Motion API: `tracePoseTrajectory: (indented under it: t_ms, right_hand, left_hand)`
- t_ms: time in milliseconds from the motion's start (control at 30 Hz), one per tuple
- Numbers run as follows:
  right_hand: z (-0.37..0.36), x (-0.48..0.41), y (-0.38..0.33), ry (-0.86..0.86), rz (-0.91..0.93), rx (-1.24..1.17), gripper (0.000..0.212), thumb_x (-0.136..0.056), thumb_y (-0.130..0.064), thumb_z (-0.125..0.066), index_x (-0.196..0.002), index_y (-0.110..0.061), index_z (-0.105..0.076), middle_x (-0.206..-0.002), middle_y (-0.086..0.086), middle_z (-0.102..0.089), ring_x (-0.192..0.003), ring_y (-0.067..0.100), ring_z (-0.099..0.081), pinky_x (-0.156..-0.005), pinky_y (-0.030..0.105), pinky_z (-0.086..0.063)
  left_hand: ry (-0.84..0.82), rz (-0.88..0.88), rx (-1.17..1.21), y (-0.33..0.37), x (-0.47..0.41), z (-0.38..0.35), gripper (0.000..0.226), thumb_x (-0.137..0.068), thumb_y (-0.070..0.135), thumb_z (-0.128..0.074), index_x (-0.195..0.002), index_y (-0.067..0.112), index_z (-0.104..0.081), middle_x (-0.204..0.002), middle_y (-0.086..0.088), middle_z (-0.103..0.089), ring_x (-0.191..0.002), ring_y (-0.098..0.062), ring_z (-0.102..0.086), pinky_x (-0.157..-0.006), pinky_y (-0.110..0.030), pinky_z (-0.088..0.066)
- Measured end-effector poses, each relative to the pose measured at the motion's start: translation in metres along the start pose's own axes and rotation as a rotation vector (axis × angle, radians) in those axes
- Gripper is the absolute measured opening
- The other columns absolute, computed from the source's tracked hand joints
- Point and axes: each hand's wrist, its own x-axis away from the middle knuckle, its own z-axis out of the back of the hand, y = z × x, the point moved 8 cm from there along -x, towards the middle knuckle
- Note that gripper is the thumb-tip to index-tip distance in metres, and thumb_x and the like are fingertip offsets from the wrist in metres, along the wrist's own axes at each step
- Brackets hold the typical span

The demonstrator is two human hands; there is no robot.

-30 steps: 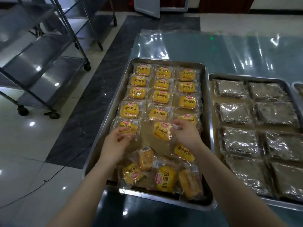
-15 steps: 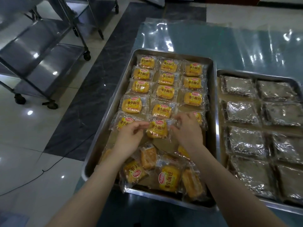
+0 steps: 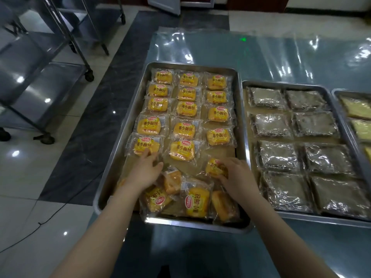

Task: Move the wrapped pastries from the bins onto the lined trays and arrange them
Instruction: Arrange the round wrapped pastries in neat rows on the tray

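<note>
Fourteen yellow small breads in clear printed wrappers (image 3: 186, 109) lie flat in three columns on a steel tray lined with brown paper (image 3: 190, 223) at the centre of the frame: five in the left column, five in the middle, four in the right. The right hand (image 3: 239, 175) pinches one more wrapped yellow bread (image 3: 214, 167) between thumb and curled fingers, just below the last of the right column, over bare paper. Whether it touches the paper cannot be told.

The left hand (image 3: 143, 174) lies palm down with its fingers loosely bent and nothing gripped, its fingertips at the lower edge of the left column's nearest bread (image 3: 146, 146). Between and below the two hands, a loose heap of the same yellow breads (image 3: 197, 201) sits tilted and overlapping against the tray's lower rim.

To the right, touching or just beside it, a second steel tray (image 3: 321, 218) holds eight dark square pastries in shiny clear wrap (image 3: 277, 155) in two columns. At the right edge a third tray (image 3: 349, 92) shows pale yellow slices (image 3: 355, 107).

All three trays rest on a table under a glossy plastic sheet (image 3: 281, 57). A wheeled steel rack (image 3: 40, 87) fills the upper left — a black cable (image 3: 50, 215) crosses the tiled floor at lower left.
</note>
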Motion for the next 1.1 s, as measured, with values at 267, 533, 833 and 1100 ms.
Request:
tracePoseTrajectory:
  t_ms: [267, 533, 833, 1100]
  right_hand:
    - [-0.011, -0.019, -0.009, 0.019, 0.081, 0.080, 0.070, -0.093, -0.028, -0.053, -0.150, -0.029, -0.012, -0.159, -0.003, -0.004, -0.146, 0.022, 0.003, -0.116, 0.040, -0.004]
    - [-0.035, -0.070, -0.011, -0.061, 0.139, 0.391, 0.071, -0.094, -0.059, -0.018, -0.148, -0.027, 0.016, -0.153, 0.006, 0.027, -0.140, 0.028, 0.027, -0.109, 0.052, 0.015]
    - [-0.040, -0.094, -0.008, 0.014, 0.059, 0.352, 0.071, -0.094, -0.059, -0.017, -0.152, -0.021, 0.002, -0.159, 0.012, 0.009, -0.144, 0.030, 0.012, -0.112, 0.049, 0.008]
    - [-0.007, -0.078, -0.031, 0.085, 0.158, 0.125, 0.058, -0.097, -0.049, -0.036, -0.147, -0.020, -0.029, -0.155, 0.001, -0.023, -0.146, 0.024, -0.004, -0.114, 0.048, 0.006]
  left_hand:
    - [0.157, -0.109, 0.043, -0.014, 0.013, 0.014, 0.043, -0.093, 0.026, -0.051, -0.135, 0.031, -0.045, -0.150, 0.005, -0.034, -0.134, -0.017, -0.034, -0.105, -0.039, -0.032]
    - [0.170, -0.174, -0.181, -0.019, 0.029, -0.002, 0.045, -0.097, 0.035, -0.040, -0.142, 0.032, -0.035, -0.153, 0.003, -0.024, -0.142, -0.016, -0.016, -0.113, -0.035, -0.005]
    - [0.154, -0.173, -0.125, -0.019, 0.025, 0.002, 0.047, -0.095, 0.035, -0.045, -0.141, 0.036, -0.034, -0.152, 0.008, -0.027, -0.140, -0.013, -0.020, -0.114, -0.043, -0.020]
    - [0.117, -0.239, -0.121, -0.021, 0.040, 0.010, 0.047, -0.094, 0.032, -0.050, -0.140, 0.032, -0.038, -0.151, 0.006, -0.031, -0.141, -0.013, -0.019, -0.114, -0.039, -0.013]
